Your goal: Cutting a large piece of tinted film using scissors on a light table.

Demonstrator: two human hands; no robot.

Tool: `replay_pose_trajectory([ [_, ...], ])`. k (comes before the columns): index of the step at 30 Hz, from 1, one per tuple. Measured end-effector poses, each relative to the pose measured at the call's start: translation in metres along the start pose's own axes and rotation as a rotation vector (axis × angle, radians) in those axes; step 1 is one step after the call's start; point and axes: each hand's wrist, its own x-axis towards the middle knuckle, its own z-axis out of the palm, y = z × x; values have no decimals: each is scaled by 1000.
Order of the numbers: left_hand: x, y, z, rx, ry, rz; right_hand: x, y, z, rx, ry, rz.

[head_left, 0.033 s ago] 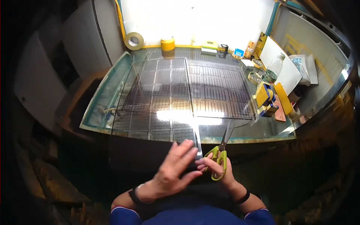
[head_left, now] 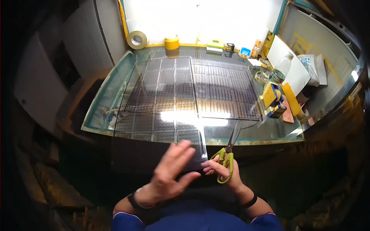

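Observation:
My right hand (head_left: 226, 171) is closed around scissors (head_left: 228, 154) with green handles, their dark blades pointing away from me over the front edge of the table. Its thumb and fingertips are at the near right corner of a dark, glossy film sheet (head_left: 181, 88) printed with rows of fine lines; whether they pinch it I cannot tell. The film lies on the glass tabletop (head_left: 250, 133) and hangs over the front edge. My left hand (head_left: 171, 169) is open in front of that overhang, fingers stretched out and slightly blurred, holding nothing.
Along the back stand a wide tape roll (head_left: 137, 40), a yellow tape roll (head_left: 172, 43) and a small green-and-white box (head_left: 215, 45). On the right are a yellow-and-blue tape dispenser (head_left: 271, 96), a clear bottle (head_left: 283, 67) and a leaning white board (head_left: 296, 73).
My left hand has moved a little to the left, away from the film's corner and my right hand. My right hand still holds the scissors in nearly the same place.

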Motion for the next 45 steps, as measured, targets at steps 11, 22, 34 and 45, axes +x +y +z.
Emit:
replay_pose_trajectory([
  [11,-90,-109,-129,-286,557,-1009,2,8,-4,-21,87,39],
  [22,-40,-102,-109,-1013,293,-1130,-6,-9,-28,-207,446,-209],
  [34,-30,-83,-82,-274,46,-734,-10,-5,-41,-283,325,-140],
  [45,-36,-58,-40,-573,820,-710,16,-33,-18,-148,274,-310],
])
